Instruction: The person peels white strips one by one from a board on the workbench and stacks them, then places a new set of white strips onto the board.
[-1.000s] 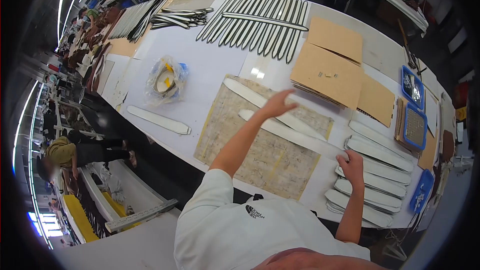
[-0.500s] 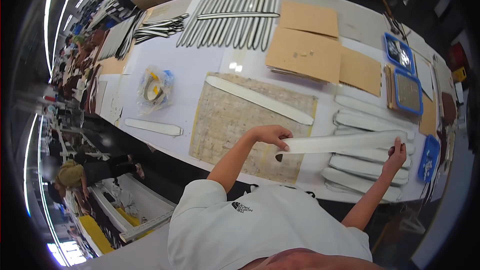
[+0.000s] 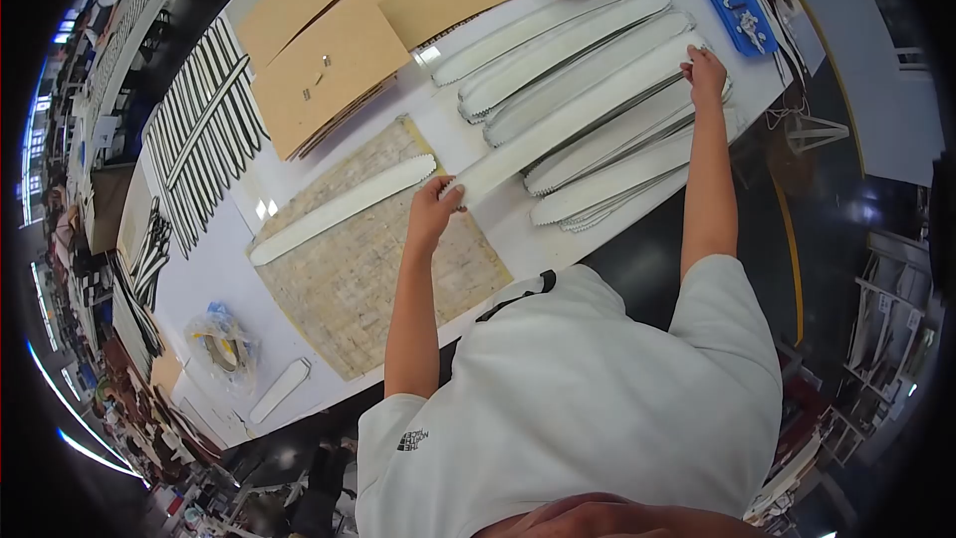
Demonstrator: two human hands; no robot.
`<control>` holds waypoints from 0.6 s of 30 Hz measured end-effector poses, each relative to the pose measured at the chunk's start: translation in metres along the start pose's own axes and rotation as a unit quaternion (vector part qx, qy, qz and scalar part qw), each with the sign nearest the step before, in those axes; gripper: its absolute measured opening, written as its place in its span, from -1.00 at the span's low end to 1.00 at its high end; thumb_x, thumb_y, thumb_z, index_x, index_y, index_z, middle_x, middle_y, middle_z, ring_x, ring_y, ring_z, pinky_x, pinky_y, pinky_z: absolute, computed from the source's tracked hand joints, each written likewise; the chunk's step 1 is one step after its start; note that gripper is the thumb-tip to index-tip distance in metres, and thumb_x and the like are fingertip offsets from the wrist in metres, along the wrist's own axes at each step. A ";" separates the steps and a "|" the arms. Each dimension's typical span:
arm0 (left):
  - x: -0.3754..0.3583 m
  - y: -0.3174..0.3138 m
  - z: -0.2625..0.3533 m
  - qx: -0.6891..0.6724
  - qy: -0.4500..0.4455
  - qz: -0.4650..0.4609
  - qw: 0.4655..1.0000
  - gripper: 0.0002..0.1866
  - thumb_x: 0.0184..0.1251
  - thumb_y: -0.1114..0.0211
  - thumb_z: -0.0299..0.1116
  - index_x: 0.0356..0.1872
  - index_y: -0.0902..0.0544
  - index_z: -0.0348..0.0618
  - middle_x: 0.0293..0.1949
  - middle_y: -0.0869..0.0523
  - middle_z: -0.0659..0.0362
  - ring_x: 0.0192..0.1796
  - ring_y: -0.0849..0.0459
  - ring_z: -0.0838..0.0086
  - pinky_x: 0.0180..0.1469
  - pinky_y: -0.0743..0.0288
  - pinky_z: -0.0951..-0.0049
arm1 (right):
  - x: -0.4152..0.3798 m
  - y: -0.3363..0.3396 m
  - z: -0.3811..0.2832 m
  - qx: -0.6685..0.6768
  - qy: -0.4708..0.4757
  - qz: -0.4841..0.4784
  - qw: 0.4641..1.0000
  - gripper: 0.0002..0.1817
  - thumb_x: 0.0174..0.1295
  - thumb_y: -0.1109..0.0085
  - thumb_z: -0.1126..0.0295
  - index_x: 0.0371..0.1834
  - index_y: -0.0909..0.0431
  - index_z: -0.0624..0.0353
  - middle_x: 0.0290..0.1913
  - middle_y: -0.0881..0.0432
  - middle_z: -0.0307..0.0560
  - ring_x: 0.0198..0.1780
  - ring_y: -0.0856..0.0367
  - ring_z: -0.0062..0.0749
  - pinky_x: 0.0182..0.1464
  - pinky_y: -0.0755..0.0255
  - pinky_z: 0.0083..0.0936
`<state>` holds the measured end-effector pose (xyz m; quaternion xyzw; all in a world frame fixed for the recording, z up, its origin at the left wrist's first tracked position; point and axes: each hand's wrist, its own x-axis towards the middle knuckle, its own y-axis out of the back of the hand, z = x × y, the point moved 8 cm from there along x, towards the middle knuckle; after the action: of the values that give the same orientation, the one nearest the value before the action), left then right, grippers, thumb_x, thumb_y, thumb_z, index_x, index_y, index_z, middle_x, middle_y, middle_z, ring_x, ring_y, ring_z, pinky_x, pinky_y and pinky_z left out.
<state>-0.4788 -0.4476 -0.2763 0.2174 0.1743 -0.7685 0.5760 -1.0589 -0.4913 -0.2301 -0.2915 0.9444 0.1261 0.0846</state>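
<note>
A long white strip (image 3: 573,123), which looks like leather or coated fabric, stretches between my two hands over overlapping piles of similar strips (image 3: 588,179). My left hand (image 3: 433,211) pinches its near-left end beside the patterned mat (image 3: 358,299). At the far-right end, my right hand (image 3: 705,73) has its fingers closed on the strip, close to the blue tray (image 3: 737,10). Another white strip (image 3: 344,209), with one serrated end, lies slantwise on the mat, apart from my left hand.
Brown cardboard sheets (image 3: 324,70) are stacked behind the mat, with small bits on top. Dark-edged strips (image 3: 204,134) lie in a row at the left. Tape in a plastic bag (image 3: 221,347) and a short white strip (image 3: 281,391) rest near the table's left edge.
My view has swung to the right, so the table appears rotated. Both hands still hold the strip, which now lies along the piles, its right end farther from me.
</note>
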 end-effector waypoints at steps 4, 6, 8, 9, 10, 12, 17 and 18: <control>0.037 -0.015 0.022 -0.003 0.002 0.007 1.000 -0.65 0.26 -0.30 -0.32 -0.01 -0.57 -0.32 -0.30 -0.68 0.13 -0.30 -0.68 0.51 -0.26 -0.52 0.53 | 0.049 -0.010 -0.025 -0.051 0.037 0.038 0.997 -0.75 0.20 -0.24 0.36 -0.16 -0.57 0.33 -0.33 -0.65 -0.07 -0.50 -0.65 -0.50 -0.54 -0.41 -0.69; 0.044 -0.022 0.029 0.044 0.010 0.037 0.998 -0.63 0.23 -0.32 -0.31 0.02 -0.57 -0.26 -0.24 -0.72 0.06 -0.28 -0.72 0.40 -0.24 -0.54 0.46 | 0.089 -0.007 -0.017 -0.141 0.087 0.063 0.984 -0.65 0.16 -0.22 0.35 -0.03 -0.57 0.31 -0.29 -0.70 -0.03 -0.39 -0.71 -0.38 -0.40 -0.55 -0.55; 0.055 -0.010 0.027 0.199 -0.090 0.121 0.968 -0.61 0.24 -0.31 -0.30 0.06 -0.56 -0.21 -0.17 -0.72 0.07 -0.27 -0.72 0.37 -0.17 -0.56 0.41 | 0.071 -0.027 -0.055 -0.416 0.347 0.193 0.818 -0.64 0.16 -0.19 0.31 -0.02 -0.58 0.29 -0.24 -0.71 0.02 -0.27 -0.72 -0.28 -0.24 -0.58 -0.44; 0.053 0.001 0.024 0.276 -0.135 0.159 0.938 -0.60 0.24 -0.30 -0.29 0.09 -0.56 -0.18 -0.14 -0.73 0.08 -0.26 -0.73 0.35 -0.13 -0.56 0.38 | 0.033 -0.050 -0.069 -0.385 0.383 0.172 0.822 -0.67 0.20 -0.16 0.27 -0.02 -0.60 0.20 -0.20 -0.72 -0.01 -0.21 -0.70 -0.25 -0.14 -0.55 -0.42; 0.044 0.019 0.019 0.268 -0.133 0.188 0.935 -0.62 0.23 -0.29 -0.32 0.07 -0.56 -0.19 -0.13 -0.73 0.06 -0.24 -0.72 0.31 -0.13 -0.56 0.35 | -0.003 -0.084 -0.065 -0.328 0.375 0.060 0.865 -0.70 0.23 -0.15 0.27 -0.03 -0.61 0.15 -0.21 -0.72 -0.06 -0.24 -0.69 -0.28 -0.15 -0.54 -0.43; 0.027 0.051 0.009 0.252 -0.135 0.237 0.929 -0.64 0.19 -0.27 -0.38 0.03 -0.56 -0.20 -0.12 -0.73 0.04 -0.20 -0.71 0.22 -0.13 -0.55 0.29 | -0.086 -0.152 -0.037 -0.246 0.344 -0.145 0.895 -0.76 0.30 -0.12 0.25 -0.08 -0.64 0.08 -0.25 -0.71 -0.14 -0.31 -0.67 -0.38 -0.20 -0.52 -0.46; -0.021 0.149 -0.038 0.341 -0.112 0.332 0.873 -0.64 0.19 -0.22 -0.47 0.05 -0.57 -0.18 -0.10 -0.72 0.08 -0.13 -0.69 0.28 -0.03 -0.53 0.31 | -0.359 -0.291 0.060 -0.202 0.305 -0.575 0.731 -0.65 0.13 -0.26 0.33 0.01 -0.57 0.12 -0.02 -0.61 -0.07 -0.08 -0.61 -0.26 -0.03 -0.50 -0.40; -0.030 0.160 -0.042 0.358 -0.098 0.342 0.864 -0.63 0.18 -0.22 -0.48 0.06 -0.57 -0.17 -0.08 -0.71 0.08 -0.11 -0.69 0.31 -0.01 -0.53 0.34 | -0.385 -0.309 0.073 -0.241 0.391 -0.555 0.693 -0.59 0.12 -0.28 0.31 0.06 -0.51 0.09 0.05 -0.56 -0.07 0.06 -0.54 -0.25 0.02 -0.49 -0.34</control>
<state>-0.3119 -0.4458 -0.2986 0.3782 -0.2550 -0.5505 0.6992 -0.5618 -0.5138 -0.2685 -0.7962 0.4953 0.1543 -0.3113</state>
